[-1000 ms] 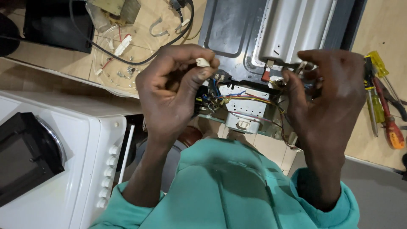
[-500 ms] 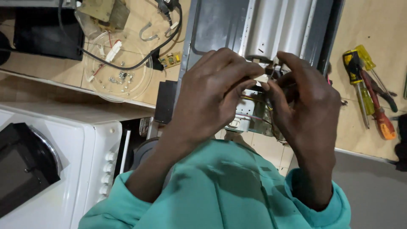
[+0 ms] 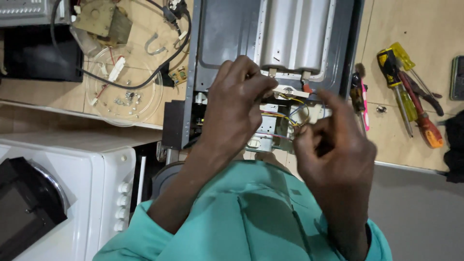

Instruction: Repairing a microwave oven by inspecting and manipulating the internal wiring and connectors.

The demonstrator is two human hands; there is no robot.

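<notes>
A: Currently the left hand [image 3: 237, 104] pinches at the white connector strip [image 3: 290, 90] under the silver element housing [image 3: 296, 34] of the opened metal appliance chassis [image 3: 227, 38]; fingers curled, though whether they grip anything cannot be told

B: And the right hand [image 3: 333, 145]?

A: Half closed, holding nothing visible, just beside the yellow and purple wires [image 3: 285, 118]

B: Progress?

A: Judged mid-way: casing off, wiring exposed, loose screws in the glass plate [image 3: 99, 106], screwdrivers [image 3: 406, 92] lying well apart on the wooden bench [image 3: 386, 140]. Reassembly not yet begun
</notes>
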